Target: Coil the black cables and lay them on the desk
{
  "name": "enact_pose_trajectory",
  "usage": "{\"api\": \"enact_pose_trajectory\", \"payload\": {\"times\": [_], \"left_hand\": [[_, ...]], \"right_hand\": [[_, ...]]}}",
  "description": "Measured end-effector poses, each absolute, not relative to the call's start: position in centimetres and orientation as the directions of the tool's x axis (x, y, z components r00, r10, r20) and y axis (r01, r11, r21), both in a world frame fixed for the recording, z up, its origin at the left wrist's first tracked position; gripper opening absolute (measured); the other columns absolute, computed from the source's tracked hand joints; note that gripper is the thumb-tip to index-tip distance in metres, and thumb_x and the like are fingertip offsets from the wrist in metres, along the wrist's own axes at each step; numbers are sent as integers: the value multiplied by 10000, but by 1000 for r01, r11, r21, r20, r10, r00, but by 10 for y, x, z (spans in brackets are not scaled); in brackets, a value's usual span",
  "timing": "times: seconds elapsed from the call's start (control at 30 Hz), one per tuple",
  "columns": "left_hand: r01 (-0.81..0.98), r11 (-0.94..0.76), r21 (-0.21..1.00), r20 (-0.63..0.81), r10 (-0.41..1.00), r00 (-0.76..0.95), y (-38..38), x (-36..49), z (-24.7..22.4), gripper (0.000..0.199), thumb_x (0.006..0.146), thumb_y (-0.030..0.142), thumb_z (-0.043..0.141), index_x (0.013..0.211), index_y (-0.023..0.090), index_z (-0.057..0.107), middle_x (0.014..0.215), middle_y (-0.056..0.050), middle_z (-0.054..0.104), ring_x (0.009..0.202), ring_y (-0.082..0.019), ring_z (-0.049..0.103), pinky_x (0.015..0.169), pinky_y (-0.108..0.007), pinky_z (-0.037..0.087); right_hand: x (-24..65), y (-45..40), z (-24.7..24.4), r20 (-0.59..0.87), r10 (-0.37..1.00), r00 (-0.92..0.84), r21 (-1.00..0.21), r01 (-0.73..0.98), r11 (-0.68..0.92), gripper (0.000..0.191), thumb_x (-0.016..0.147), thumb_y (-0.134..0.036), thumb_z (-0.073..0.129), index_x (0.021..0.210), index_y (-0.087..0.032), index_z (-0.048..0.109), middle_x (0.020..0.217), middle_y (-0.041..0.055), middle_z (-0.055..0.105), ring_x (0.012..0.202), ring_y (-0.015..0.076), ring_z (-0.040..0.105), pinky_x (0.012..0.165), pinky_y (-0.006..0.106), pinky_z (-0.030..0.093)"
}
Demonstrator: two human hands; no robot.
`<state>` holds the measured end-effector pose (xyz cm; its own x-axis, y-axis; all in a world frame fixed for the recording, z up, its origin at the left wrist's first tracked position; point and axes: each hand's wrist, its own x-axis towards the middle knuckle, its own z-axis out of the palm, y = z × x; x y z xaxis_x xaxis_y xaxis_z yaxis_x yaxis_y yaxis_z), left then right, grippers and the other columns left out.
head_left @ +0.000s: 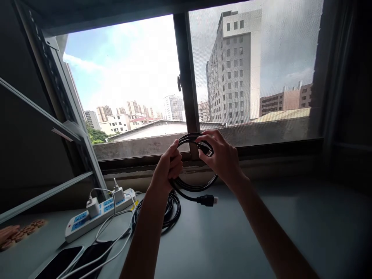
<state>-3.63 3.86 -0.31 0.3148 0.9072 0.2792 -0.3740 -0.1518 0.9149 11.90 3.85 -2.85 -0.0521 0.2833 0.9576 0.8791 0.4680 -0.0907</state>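
A coiled black cable [197, 188] is held up in front of the window, above the table. My left hand [168, 166] is closed around the left side of the coil. At the upper right of the loop, my right hand [219, 155] pinches the cable near one of its plugs [205, 149], with thumb and fingers on either side. The other plug [207, 200] hangs free below the coil, its metal end pointing right. Behind my left forearm, a second coil of black cable [174, 217] lies on the table.
A white power strip [101, 217] with two chargers and white cords sits at the left. Two dark phones [62, 263] [91, 257] lie in front of it. Another person's hand [8, 232] is at the far left edge. A metal frame [78, 120] stands beside the window.
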Motion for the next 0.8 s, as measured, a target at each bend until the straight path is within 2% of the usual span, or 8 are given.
{"api": "enact_pose_trajectory", "payload": {"times": [0.13, 0.27, 0.4, 0.53, 0.6, 0.67, 0.73, 0.8], "left_hand": [[-417, -93, 904, 256, 900, 352, 35, -33, -1, 453, 896, 363, 418, 513, 190, 248, 323, 104, 169, 225, -16, 124, 251, -167, 96], [-385, -107, 917, 251, 903, 348, 26, -29, 1, 457, 887, 369, 424, 496, 188, 269, 319, 98, 159, 221, -19, 119, 253, -181, 74], [-211, -247, 946, 301, 909, 289, 25, -26, -4, 504, 826, 411, 520, 470, 188, 243, 334, 97, 167, 235, -9, 147, 268, -186, 105], [-2, -423, 906, 422, 904, 76, 37, -25, -13, 532, 742, 510, 594, 470, 193, 264, 346, 90, 233, 259, -17, 208, 290, -195, 147], [93, -464, 881, 468, 883, -22, 45, -25, -17, 435, 731, 540, 588, 559, 197, 383, 368, 95, 287, 266, -37, 241, 300, -203, 172], [214, -496, 841, 527, 842, -119, 52, -25, -21, 352, 726, 533, 597, 747, 198, 491, 400, 97, 348, 287, -60, 288, 324, -207, 208], [327, -523, 787, 598, 778, -193, 56, -25, -23, 371, 722, 503, 616, 905, 195, 521, 454, 81, 420, 339, -78, 353, 371, -209, 253], [398, -544, 739, 653, 724, -223, 58, -25, -25, 369, 720, 482, 627, 935, 194, 541, 516, 52, 477, 413, -98, 419, 425, -212, 290]], "right_hand": [[116, 43, -31, 964, 267, 1, -119, 897, 425, 270, 758, -97, 759, 968, -233, 658, 1129, -15, 528, 956, 187, 545, 548, 246, 455], [114, 45, -33, 949, 315, -6, -121, 916, 383, 307, 735, -157, 813, 995, -221, 663, 1145, 12, 521, 979, 208, 531, 570, 270, 472], [114, 46, -35, 926, 377, 8, -178, 891, 418, 173, 722, -207, 822, 745, -200, 651, 1108, 6, 520, 898, 201, 561, 549, 266, 452], [112, 44, -35, 911, 413, 9, -201, 883, 425, 228, 690, -178, 821, 711, -179, 593, 1065, 10, 519, 859, 196, 566, 525, 257, 418], [112, 42, -35, 899, 437, -10, -191, 890, 414, 216, 700, -134, 798, 754, -178, 594, 1057, 17, 521, 859, 201, 561, 510, 252, 397], [112, 42, -35, 879, 476, -32, -187, 896, 404, 208, 717, -59, 752, 804, -172, 601, 1060, 32, 521, 848, 204, 557, 512, 252, 387], [113, 43, -35, 844, 532, -66, -198, 884, 423, 224, 734, 6, 699, 849, -161, 602, 1041, 47, 525, 837, 202, 555, 544, 253, 396], [115, 44, -35, 808, 581, -102, -219, 863, 456, 230, 753, 35, 660, 869, -154, 598, 996, 48, 534, 833, 202, 555, 588, 256, 407]]}}
